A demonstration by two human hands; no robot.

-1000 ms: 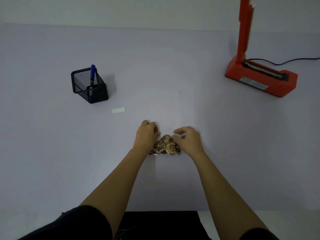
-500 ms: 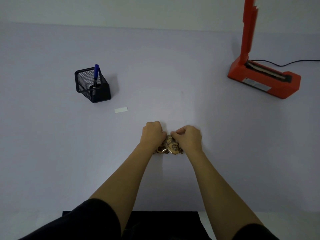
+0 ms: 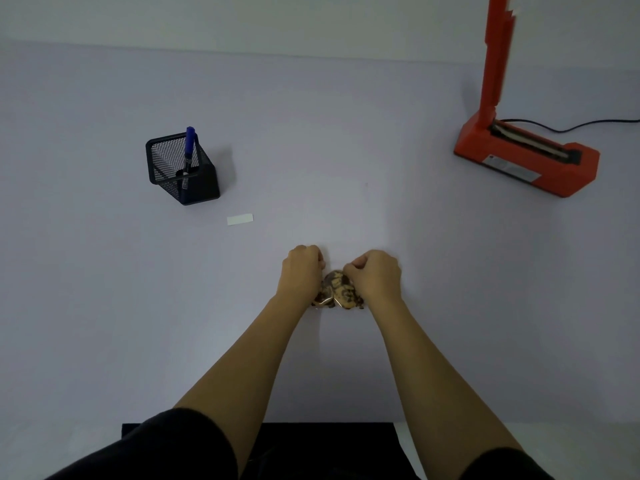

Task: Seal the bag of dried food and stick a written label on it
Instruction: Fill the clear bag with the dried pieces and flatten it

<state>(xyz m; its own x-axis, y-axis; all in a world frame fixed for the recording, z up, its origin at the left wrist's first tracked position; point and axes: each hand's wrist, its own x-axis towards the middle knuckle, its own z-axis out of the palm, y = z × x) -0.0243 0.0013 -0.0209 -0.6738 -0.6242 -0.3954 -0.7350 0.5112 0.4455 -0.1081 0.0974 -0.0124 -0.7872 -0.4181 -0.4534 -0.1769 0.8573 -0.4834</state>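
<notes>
Near the front middle of the worktop (image 3: 346, 133), I have the bag of dried food (image 3: 337, 291) lying between my two hands. My left hand (image 3: 301, 271) has its fingers curled at the bag's left side and my right hand (image 3: 375, 275) has its fingers curled at the right side, both gripping the upper part of the bag. The mouth is hidden by my knuckles, so I cannot tell whether it is pressed flat or bunched. The filled lower part shows between my wrists.

As I judge it, the task is at its very start. The sealer (image 3: 526, 161), red, sits well apart at the far right with its arm raised upright and its cable (image 3: 568, 128) running off to the right. The bag is nowhere near it, so I take it that no seal has been made. The label (image 3: 240, 219) lies on the worktop to the left, near the mesh pen holder (image 3: 183, 174), with no writing that I can make out. The pen (image 3: 189, 143) stands inside that holder, untouched. Sealing, writing and sticking are all left. What I am doing now looks like gathering the bag's mouth, ready to carry it to the sealer.
</notes>
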